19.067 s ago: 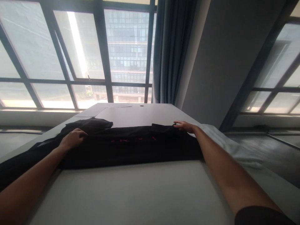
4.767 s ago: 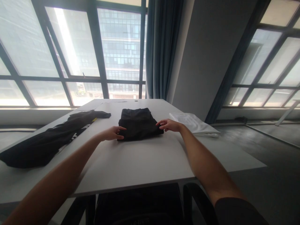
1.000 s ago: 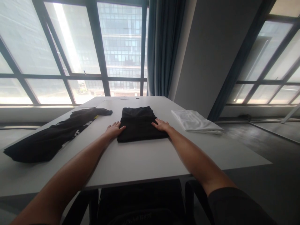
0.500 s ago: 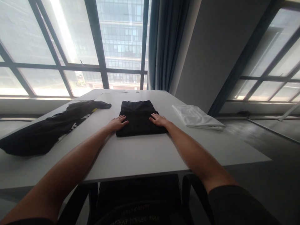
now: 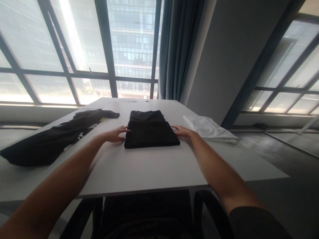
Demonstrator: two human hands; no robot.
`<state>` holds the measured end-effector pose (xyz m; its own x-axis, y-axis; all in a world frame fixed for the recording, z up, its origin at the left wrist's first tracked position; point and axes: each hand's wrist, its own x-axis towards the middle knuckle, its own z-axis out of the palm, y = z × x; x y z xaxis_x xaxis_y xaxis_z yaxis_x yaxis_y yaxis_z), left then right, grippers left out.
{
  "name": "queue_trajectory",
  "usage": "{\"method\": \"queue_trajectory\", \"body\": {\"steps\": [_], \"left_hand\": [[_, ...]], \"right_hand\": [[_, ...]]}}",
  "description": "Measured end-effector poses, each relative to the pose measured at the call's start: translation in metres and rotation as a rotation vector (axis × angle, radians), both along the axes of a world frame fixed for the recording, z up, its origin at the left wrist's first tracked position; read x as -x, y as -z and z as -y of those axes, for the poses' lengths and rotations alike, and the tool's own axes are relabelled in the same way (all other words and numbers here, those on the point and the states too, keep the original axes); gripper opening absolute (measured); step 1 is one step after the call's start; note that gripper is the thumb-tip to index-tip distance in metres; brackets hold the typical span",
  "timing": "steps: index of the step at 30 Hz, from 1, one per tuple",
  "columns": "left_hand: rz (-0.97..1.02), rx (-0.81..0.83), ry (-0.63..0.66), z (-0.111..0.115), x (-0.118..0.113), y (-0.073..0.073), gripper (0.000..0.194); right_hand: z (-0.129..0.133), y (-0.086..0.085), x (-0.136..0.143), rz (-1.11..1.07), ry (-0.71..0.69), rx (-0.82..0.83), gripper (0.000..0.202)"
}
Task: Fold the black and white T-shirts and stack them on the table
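A folded black garment lies flat on the white table in front of me, its narrower part at the far side. At its left edge is my left hand, fingers apart, the tips touching the cloth or just beside it. My right hand rests by the opposite edge with its fingers stretched toward the fabric. Neither hand visibly grips the cloth. What kind of garment it is does not show.
To the left lies a loosely laid black garment with white lettering and a yellow bit. A folded white cloth sits at the right. Below the near table edge is a black chair's armrest. Windows and a blue curtain stand behind.
Both hands have slid outward from the top of the folded black garment to its left and right edges. The garment keeps its place and shape; the view has tilted slightly.
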<state>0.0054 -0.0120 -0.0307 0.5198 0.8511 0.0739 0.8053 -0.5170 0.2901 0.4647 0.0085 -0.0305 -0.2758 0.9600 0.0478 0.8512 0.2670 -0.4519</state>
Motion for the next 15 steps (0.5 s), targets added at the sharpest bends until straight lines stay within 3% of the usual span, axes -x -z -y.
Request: {"method": "queue_trajectory", "body": {"steps": [5, 8, 11, 13, 15], "left_hand": [[-0.039, 0.073, 0.125, 0.019, -0.01, -0.011, 0.082], [-0.021, 0.038, 0.149, 0.027, -0.024, -0.014, 0.068], [0.042, -0.043, 0.143, 0.03, -0.035, -0.015, 0.044], [0.109, -0.079, 0.1, 0.03, -0.039, -0.015, 0.039], [0.191, -0.082, 0.05, 0.028, -0.039, -0.016, 0.037]], "right_hand": [[0.014, -0.015, 0.003, -0.008, -0.137, 0.097, 0.095], [0.018, -0.019, 0.004, 0.0, -0.134, 0.114, 0.098], [0.02, -0.02, 0.009, -0.033, -0.127, 0.088, 0.068], [0.021, -0.021, 0.013, -0.094, -0.144, 0.038, 0.041], [0.022, -0.023, 0.015, -0.175, -0.17, -0.022, 0.026]]}}
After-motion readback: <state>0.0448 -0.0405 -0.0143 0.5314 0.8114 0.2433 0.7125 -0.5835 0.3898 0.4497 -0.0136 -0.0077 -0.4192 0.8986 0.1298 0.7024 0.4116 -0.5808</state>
